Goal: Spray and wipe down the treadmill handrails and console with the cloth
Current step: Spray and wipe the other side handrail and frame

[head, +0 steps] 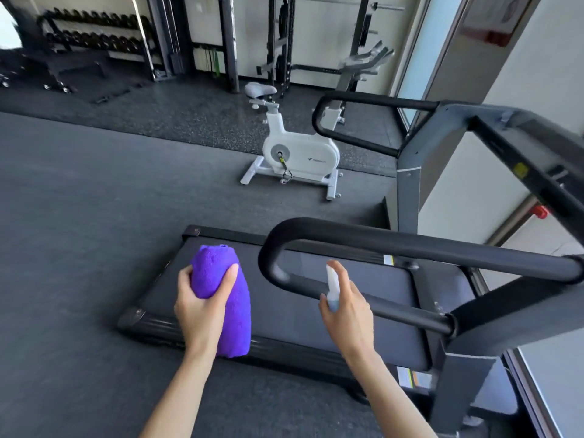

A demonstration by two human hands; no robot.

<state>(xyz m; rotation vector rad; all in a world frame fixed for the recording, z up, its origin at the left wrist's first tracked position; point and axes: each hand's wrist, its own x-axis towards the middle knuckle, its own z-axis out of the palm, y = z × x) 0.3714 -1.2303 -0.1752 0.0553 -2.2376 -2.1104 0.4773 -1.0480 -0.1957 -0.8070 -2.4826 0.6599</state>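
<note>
From the head camera, the left hand (202, 306) grips a folded purple cloth (226, 298), fingers curled round its upper part, above the treadmill belt (363, 324). The right hand (346, 308) holds a small spray bottle (332, 287), blurred, probably aimed at the near black handrail (410, 248) just beyond it.

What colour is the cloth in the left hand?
Purple; the cloth shows plainly in the head view, held by the left hand.
</note>
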